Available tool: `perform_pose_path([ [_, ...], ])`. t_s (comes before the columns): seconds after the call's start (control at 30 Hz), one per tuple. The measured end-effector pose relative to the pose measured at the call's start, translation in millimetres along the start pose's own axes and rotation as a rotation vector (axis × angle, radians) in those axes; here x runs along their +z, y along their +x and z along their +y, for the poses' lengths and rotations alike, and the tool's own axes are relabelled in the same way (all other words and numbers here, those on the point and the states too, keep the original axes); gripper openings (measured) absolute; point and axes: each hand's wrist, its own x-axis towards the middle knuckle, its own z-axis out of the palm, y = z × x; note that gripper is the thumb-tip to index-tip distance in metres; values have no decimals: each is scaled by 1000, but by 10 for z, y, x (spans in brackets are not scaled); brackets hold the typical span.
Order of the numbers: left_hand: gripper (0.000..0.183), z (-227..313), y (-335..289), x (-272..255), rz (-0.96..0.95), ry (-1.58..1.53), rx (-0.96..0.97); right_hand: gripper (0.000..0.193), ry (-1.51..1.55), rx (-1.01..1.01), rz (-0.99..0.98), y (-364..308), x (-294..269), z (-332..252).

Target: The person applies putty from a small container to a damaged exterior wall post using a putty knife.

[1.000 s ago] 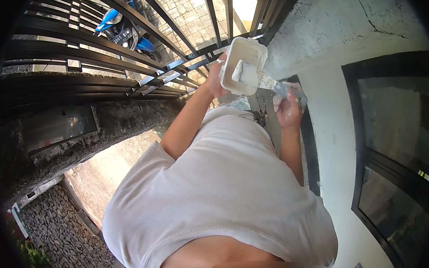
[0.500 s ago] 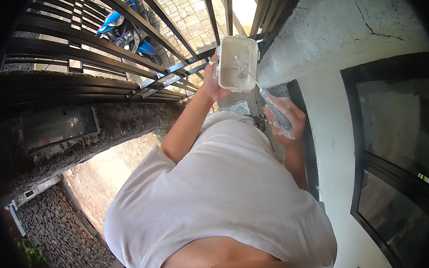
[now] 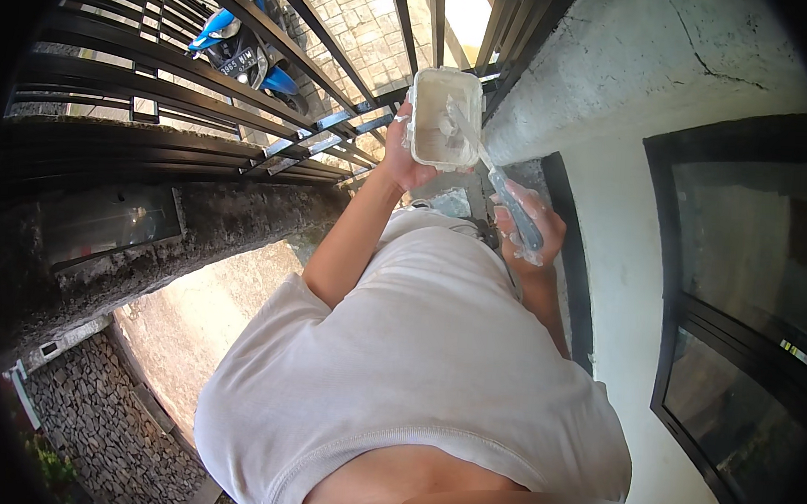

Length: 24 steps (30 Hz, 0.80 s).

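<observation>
My left hand [image 3: 400,155] is closed round the left side and lower corner of a rectangular plastic tub [image 3: 423,142], its open top facing me. White paste [image 3: 448,125] coats the inside of the tub. In my right hand [image 3: 536,225] is a putty knife [image 3: 515,206] with a grey handle, its blade slanting up and left into the tub. The blade carries white paste, and its tip lies over the tub's inside. White smears cover the fingers and palm edge of my right hand.
Black metal fence bars [image 3: 184,68] run along the left and ahead, with a blue motorbike [image 3: 241,43] beyond them. A cracked grey-white wall [image 3: 636,72] and a dark-framed window [image 3: 747,218] stand on the right. Below the tub lies a pale sheet [image 3: 450,201] on the ground.
My right hand has shifted slightly left and turned, and the putty knife's blade now shows more plainly inside the tub. My left hand and the tub have hardly moved.
</observation>
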Motion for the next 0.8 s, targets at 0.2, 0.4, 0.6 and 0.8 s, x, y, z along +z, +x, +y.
perform_pose_path([
  [0.2,76,-40,10,-23,-30,-131,-13,35,-128,69,-129,-30,113,61],
  [0.4,72,-103,-47,27,73,12,58,32,50,229,-18,-124,82,11],
  [0.6,72,-144,-64,75,60,8,119,34,277,231,18,-9,68,-12],
  [0.8,80,-151,-145,95,139,-51,336,42,-115,-43,-378,168,-136,-237],
])
